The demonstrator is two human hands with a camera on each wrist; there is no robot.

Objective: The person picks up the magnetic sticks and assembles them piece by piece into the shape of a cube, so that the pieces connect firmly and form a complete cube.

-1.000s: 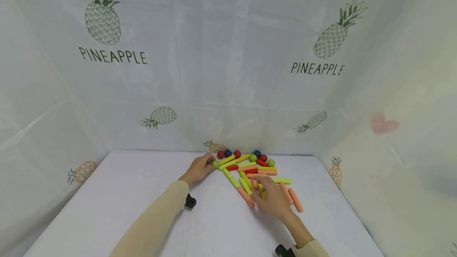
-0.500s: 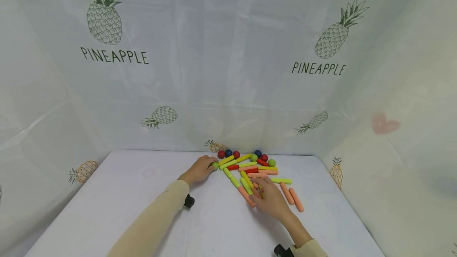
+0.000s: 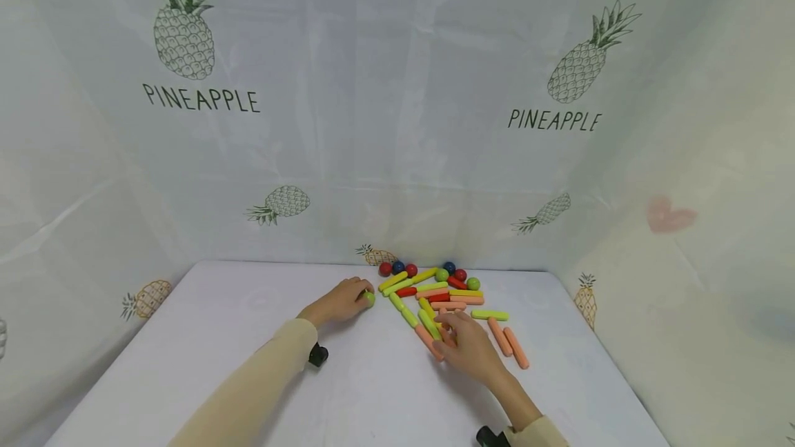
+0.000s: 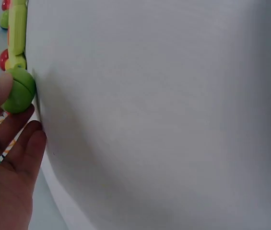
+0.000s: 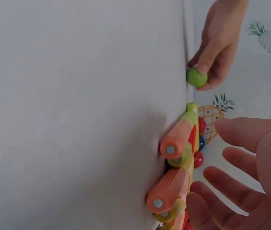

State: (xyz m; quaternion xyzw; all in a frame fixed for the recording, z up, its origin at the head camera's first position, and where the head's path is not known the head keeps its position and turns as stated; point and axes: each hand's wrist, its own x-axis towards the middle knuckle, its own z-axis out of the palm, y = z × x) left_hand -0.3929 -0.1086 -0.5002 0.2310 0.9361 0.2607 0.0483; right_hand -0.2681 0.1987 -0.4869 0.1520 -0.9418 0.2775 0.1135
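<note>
My left hand [image 3: 339,299] pinches a green ball [image 4: 21,93] between thumb and fingertips, left of the pile; a seam line crosses the ball in the left wrist view. My right hand [image 3: 473,345] hovers close over the near part of the pile, its fingers loosely bent and spread. Nothing shows between them in the right wrist view. Beneath and beside this hand lie short coloured rods, among them an orange rod [image 5: 177,139] with a silvery disc in its end, a lime rod [image 3: 428,324] and a yellow rod [image 3: 426,307]. Some rods are partly hidden behind the right hand.
Red, dark blue and green balls, such as a blue ball [image 3: 449,267], line the back of the pile near the hanging pineapple-print cloth [image 3: 397,123]. Two orange rods [image 3: 516,348] lie apart to the right. Everything stands on a white-covered table [image 3: 261,336].
My left hand has drawn the green ball slightly left and toward me, away from the end of the yellow rod. The right hand has stayed nearly still over the rods.
</note>
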